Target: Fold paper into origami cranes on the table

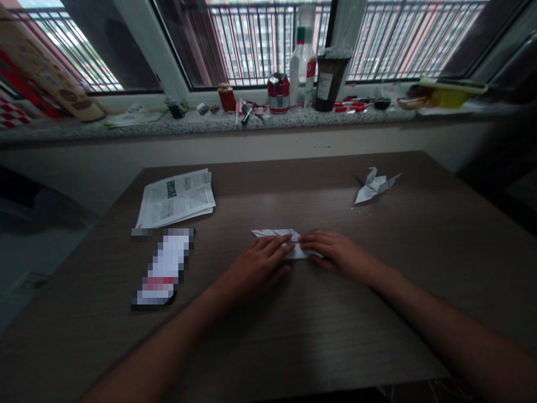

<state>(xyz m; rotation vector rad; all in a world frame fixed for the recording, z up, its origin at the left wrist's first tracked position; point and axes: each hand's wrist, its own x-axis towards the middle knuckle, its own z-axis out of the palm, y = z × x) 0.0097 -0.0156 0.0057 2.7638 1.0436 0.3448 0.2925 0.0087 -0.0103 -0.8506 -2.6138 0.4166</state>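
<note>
A small folded piece of printed paper (274, 232) lies flat on the brown table (319, 336) in front of me. My left hand (262, 260) rests on its left part, fingers stretched out and pointing right. From the other side my right hand (331, 249) lies on the paper's right part with its fingers extended. The fingertips of both hands come close together over the middle, covering much of the paper. Further back on the right stands a folded paper crane (373, 186).
Left of my hands lies a phone (163, 268), its screen blurred out. Behind it is a stack of printed sheets (178, 198). Along the granite windowsill (201, 126) stand a red can (278, 92), glass bottles (297, 70), a dark cup (328, 81) and small tools.
</note>
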